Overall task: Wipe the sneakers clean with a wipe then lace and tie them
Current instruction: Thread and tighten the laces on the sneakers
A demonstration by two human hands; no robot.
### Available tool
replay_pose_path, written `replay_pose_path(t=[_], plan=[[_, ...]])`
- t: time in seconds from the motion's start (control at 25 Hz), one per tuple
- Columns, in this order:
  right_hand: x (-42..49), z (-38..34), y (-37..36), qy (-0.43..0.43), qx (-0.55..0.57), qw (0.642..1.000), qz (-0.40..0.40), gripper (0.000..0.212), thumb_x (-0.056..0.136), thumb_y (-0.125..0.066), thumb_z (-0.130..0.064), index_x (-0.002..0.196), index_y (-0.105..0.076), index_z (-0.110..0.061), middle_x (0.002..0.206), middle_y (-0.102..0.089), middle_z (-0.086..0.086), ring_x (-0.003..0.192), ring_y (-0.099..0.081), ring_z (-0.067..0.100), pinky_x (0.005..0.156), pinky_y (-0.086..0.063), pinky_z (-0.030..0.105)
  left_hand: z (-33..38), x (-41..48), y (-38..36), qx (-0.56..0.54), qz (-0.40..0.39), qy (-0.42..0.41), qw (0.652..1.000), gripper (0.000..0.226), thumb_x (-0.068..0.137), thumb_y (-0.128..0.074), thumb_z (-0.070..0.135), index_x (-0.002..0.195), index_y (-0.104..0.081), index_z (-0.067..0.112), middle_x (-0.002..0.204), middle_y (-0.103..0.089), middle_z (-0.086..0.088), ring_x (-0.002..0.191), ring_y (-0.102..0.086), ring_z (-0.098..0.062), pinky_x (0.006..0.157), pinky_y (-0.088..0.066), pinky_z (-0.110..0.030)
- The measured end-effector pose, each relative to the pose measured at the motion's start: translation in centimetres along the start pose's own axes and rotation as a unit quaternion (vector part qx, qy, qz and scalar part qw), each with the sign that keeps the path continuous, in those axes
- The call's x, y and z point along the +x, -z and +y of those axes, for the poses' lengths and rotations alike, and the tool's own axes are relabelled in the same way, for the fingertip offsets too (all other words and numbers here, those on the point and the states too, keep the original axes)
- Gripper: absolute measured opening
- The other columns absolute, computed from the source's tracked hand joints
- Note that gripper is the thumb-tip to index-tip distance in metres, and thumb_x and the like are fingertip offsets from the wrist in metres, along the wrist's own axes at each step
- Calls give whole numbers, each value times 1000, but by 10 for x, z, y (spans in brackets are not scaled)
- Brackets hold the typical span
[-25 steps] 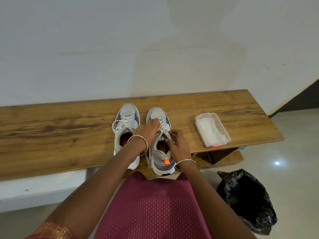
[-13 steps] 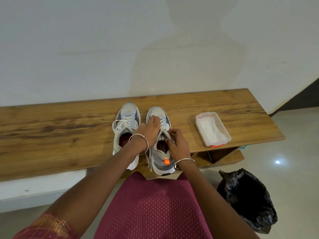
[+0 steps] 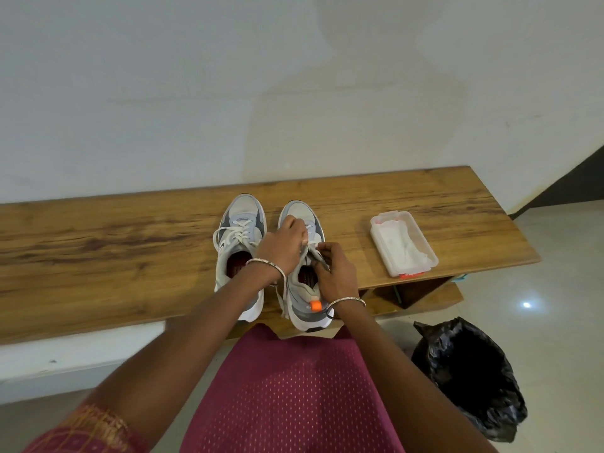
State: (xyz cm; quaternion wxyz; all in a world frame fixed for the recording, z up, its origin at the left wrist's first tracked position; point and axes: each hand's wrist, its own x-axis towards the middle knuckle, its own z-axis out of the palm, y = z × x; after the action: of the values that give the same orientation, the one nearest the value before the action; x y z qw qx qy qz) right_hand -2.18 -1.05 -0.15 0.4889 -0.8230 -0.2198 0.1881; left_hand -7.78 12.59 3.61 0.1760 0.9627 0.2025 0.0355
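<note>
Two grey and white sneakers stand side by side on the wooden bench (image 3: pixel 114 243), toes toward the wall. The left sneaker (image 3: pixel 240 230) has its white lace threaded and tied. Over the right sneaker (image 3: pixel 302 289), which has an orange heel tab, both hands work the white lace (image 3: pixel 310 248). My left hand (image 3: pixel 282 243) pinches the lace above the tongue. My right hand (image 3: pixel 335 273) grips the lace at the shoe's right side, close to the left hand. A loose lace end hangs down the shoe's left side.
A clear plastic box (image 3: pixel 403 243) with white wipes sits on the bench right of the shoes. A black bin bag (image 3: pixel 470 377) stands on the tiled floor at lower right. A white wall backs the bench. My maroon garment fills the lower middle.
Both hands stay on the right sneaker's lace; the left hand has shifted slightly toward the toe, and the right hand has edged closer to it.
</note>
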Motion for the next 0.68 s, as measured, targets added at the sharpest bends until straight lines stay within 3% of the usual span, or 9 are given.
replay_pose_path(t=[0.08, 0.16, 0.24, 0.36, 0.44, 0.52, 0.68], plan=[[-1, 3, 8, -5, 45, 999, 1, 38, 88, -71, -19, 123, -57, -14, 114, -65, -3, 107, -62, 10, 83, -48, 15, 7, -11, -7, -86, 12, 77, 993, 29, 100, -49, 31, 125, -45, 17, 132, -48, -6, 105, -61, -32, 83, -50, -43], [-7, 6, 17, -37, 83, 996, 3, 43, 87, -73, -29, 124, -55, -18, 113, -61, -7, 102, -60, 6, 81, -51, 21, 17, -23, -17, -179, -34, 153, 971, 60, 94, -56, 49, 141, -35, 19, 146, -39, -10, 126, -50, -35, 101, -43, -45], [-12, 13, 24, -107, 123, 987, -6, 39, 89, -70, -33, 123, -56, -21, 112, -61, -2, 98, -62, 12, 79, -55, 28, 23, -25, -27, -215, -60, 189, 956, 84, 86, -64, 58, 148, -25, 18, 153, -32, -12, 135, -41, -36, 109, -37, -46], [-14, 18, 39, -229, 157, 959, -61, 31, 90, -61, -40, 103, -66, -12, 89, -67, 9, 72, -64, 20, 62, -51, 32, 24, -21, -33, -226, -39, 196, 953, 94, 79, -70, 62, 150, -25, 20, 154, -31, -8, 138, -39, -29, 111, -36, -43], [-15, 10, 56, -301, 133, 936, -127, 45, 95, -51, -48, 85, -67, -7, 59, -55, 5, 46, -46, 16, 48, -37, 25, 25, -21, -37, -230, -19, 204, 951, 97, 74, -75, 61, 148, -28, 20, 151, -34, -5, 136, -40, -26, 108, -36, -40], [-18, -5, 79, -325, 97, 926, -168, 52, 100, -45, -51, 81, -65, -7, 50, -41, -2, 41, -33, 12, 44, -28, 21, 25, -23, -40, -249, -13, 212, 945, 101, 71, -79, 58, 149, -28, 20, 151, -33, -5, 135, -40, -26, 107, -37, -40], [-17, -54, 113, -270, 169, 929, -186, 32, 105, -45, -31, 94, -63, -7, 54, -35, -5, 45, -29, 9, 43, -30, 22, 22, -22, -42, -306, -15, 217, 927, 110, 67, -83, 56, 153, -24, 19, 155, -27, -7, 139, -36, -27, 110, -35, -40]])
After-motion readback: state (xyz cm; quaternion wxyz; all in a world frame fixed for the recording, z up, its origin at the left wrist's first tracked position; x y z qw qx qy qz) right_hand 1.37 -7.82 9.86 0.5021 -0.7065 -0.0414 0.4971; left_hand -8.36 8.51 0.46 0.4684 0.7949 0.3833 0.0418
